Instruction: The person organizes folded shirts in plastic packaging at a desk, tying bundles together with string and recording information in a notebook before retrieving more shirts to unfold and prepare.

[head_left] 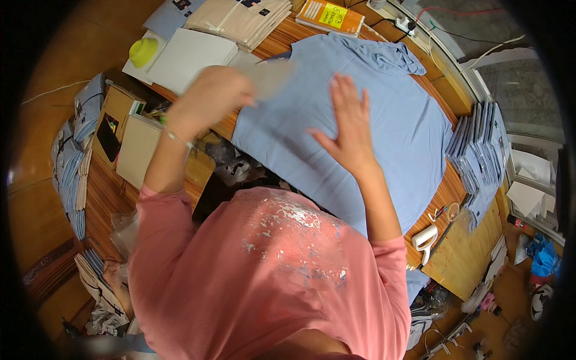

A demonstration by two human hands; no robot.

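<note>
A light blue shirt (300, 132) lies spread over the wood-grain table (435, 210), its far edge bunched up at the far right. My right hand (348, 123) is flat above or on the shirt, fingers stretched and thumb apart; whether it touches the cloth I cannot tell. Over the shirt's left side, my left hand (213, 99) is bent and blurred by motion. Its fingers appear closed on a pale grey flat sheet (270, 78), also smeared, so its material is unclear.
White sheets (191, 60), a yellow-green bowl-shaped thing (143, 53), packed beige garments (240, 21) and an orange notebook (330, 17) line the far side. Folded blue garments (477, 147) stand at right, near a white handled tool (425, 240). An open cardboard box (114, 123) is at left.
</note>
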